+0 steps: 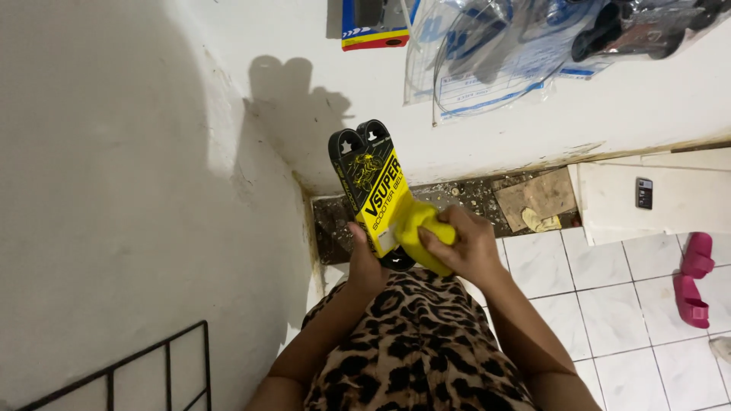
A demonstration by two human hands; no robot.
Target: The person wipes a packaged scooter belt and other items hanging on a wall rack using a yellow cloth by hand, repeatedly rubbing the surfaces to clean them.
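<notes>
Left hand point(364, 262), right hand point(466, 247), one belt package point(371, 183), one yellow cloth point(420, 227)

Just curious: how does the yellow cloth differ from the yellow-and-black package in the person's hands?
The yellow cloth is soft, crumpled and plain; the yellow-and-black package is flat, stiff and printed. The right hand presses the cloth; the left hand grips the package's lower end. Both are bright yellow.

White tiled floor point(609, 304) carries a pair of pink sandals point(693, 278) at the right. Along the wall, a dirty strip point(457, 194) holds a cardboard scrap point(542, 195) and rubble.
</notes>
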